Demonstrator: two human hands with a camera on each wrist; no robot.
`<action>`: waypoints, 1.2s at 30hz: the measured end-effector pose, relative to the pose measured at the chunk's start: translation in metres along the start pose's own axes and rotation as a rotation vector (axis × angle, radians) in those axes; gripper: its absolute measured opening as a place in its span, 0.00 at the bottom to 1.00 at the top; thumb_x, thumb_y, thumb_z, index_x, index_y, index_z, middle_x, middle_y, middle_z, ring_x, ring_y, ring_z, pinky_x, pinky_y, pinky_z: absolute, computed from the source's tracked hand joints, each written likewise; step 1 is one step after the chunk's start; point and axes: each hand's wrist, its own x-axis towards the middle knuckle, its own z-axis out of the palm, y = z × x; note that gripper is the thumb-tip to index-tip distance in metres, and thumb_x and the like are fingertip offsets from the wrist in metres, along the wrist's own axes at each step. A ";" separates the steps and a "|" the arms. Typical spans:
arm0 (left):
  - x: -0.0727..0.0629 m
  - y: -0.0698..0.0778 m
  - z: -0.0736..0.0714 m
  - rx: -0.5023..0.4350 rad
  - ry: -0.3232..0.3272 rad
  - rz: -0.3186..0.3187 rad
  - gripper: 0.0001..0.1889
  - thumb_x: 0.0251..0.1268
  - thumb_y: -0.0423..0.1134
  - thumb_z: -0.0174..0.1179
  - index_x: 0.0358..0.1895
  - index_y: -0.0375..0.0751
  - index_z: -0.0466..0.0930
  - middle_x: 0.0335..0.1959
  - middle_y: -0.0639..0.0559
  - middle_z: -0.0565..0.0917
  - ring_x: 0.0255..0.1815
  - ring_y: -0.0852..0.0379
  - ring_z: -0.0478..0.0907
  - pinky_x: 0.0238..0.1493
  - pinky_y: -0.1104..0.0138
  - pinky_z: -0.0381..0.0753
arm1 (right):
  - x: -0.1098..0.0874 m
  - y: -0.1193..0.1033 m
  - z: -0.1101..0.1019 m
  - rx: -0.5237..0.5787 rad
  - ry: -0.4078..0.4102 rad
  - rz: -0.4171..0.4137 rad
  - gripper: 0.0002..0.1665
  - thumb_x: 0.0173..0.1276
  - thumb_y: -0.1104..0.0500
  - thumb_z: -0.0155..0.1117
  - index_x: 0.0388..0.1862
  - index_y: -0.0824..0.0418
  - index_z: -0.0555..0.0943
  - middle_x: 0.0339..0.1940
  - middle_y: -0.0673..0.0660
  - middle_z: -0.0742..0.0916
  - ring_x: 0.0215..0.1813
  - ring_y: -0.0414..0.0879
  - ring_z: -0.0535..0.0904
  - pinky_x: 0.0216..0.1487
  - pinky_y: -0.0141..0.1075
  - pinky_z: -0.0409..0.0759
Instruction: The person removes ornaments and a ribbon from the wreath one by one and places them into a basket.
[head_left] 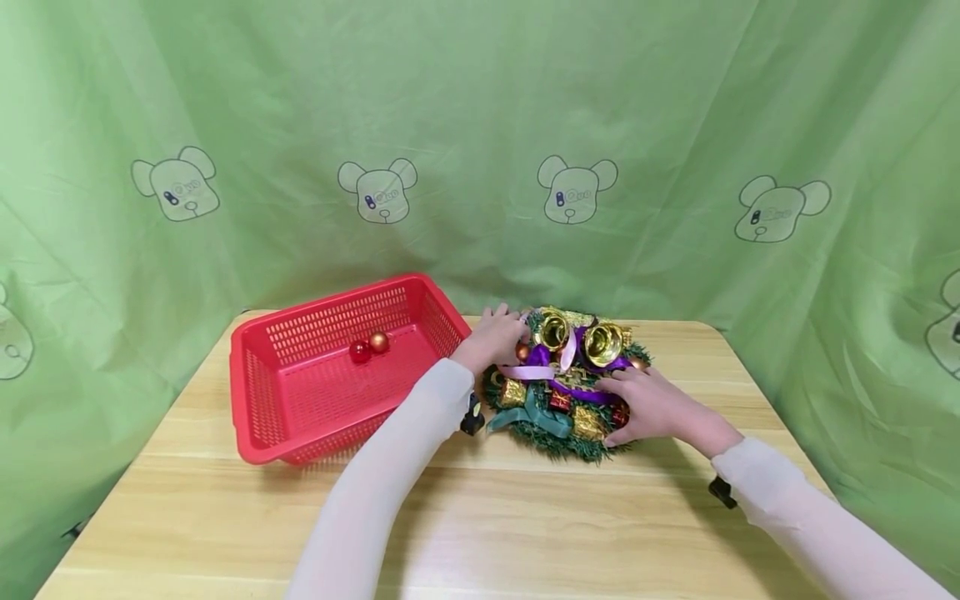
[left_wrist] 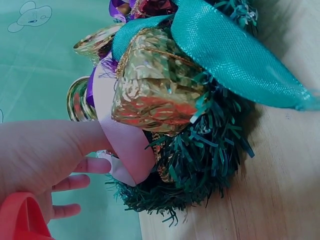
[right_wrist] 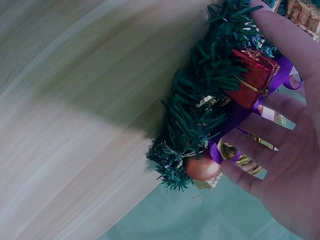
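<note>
Wreath: the decorated wreath (head_left: 573,390) lies by the tabletop's (head_left: 525,525) far edge, right of its middle, between both hands.
Left arm: stretched forward past the basket's right side; the left hand (head_left: 497,337) is at the wreath's left side by the pink ribbon (left_wrist: 131,142) — fingers loosely extended, not closed round anything.
Right arm: slants in from the near right corner; the right hand (head_left: 648,404) spreads its fingers over the wreath's right side — thumb apart, nothing gripped.
Basket: red basket (head_left: 258,456) at the far left corner, two balls (head_left: 379,342) inside.

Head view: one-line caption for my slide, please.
Both hands at a bell-trimmed wreath, beside a red basket holding two baubles.
</note>
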 end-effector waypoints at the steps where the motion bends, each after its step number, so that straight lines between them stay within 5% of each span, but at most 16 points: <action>1: 0.000 0.000 0.000 0.004 0.001 -0.001 0.14 0.63 0.46 0.69 0.52 0.55 0.86 0.56 0.55 0.82 0.56 0.53 0.68 0.60 0.56 0.66 | 0.000 0.000 0.000 0.001 -0.002 0.000 0.56 0.42 0.33 0.82 0.65 0.64 0.79 0.61 0.70 0.83 0.63 0.68 0.78 0.67 0.74 0.62; 11: 0.006 0.000 0.006 0.072 0.022 -0.006 0.18 0.64 0.57 0.66 0.53 0.56 0.81 0.60 0.53 0.76 0.63 0.52 0.66 0.65 0.53 0.68 | -0.003 -0.003 0.002 0.015 0.001 0.006 0.55 0.42 0.35 0.83 0.64 0.64 0.79 0.62 0.72 0.82 0.64 0.71 0.77 0.67 0.75 0.60; 36: 0.000 -0.001 0.000 0.045 0.118 -0.020 0.24 0.63 0.58 0.64 0.58 0.52 0.78 0.58 0.51 0.74 0.60 0.52 0.66 0.61 0.56 0.68 | 0.001 0.001 0.001 -0.003 0.013 -0.007 0.55 0.42 0.33 0.82 0.64 0.64 0.79 0.60 0.70 0.83 0.62 0.68 0.78 0.66 0.75 0.63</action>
